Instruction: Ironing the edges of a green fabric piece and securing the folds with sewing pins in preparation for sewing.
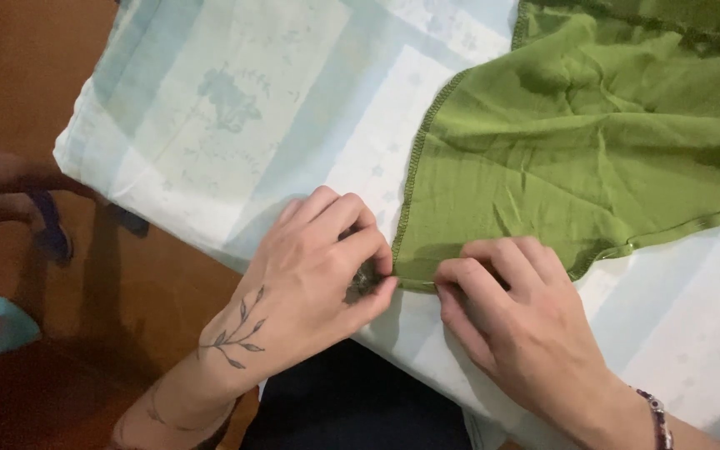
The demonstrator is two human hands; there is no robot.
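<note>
Step in hand: pinching cloth (593, 142) corner at lower centre of frame. Left hand (310, 275) closed on the hem, thumb against forefinger; right hand (514, 321) curled, fingertips pressing the edge onto sheet (210, 108). Next, likely: even tension, hem kept flat.

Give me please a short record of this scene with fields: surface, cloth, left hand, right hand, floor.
surface: table under a pale blue and white patterned cover
cloth: green cloth with stitched edges, wrinkled, spread on the cover
left hand: left hand pinches the cloth's near corner; something small and dark sits between the fingers, too small to tell
right hand: right hand presses on the cloth's near edge, fingers curled; beaded bracelet on the wrist
floor: brown floor at left, with a blue sandal
</note>
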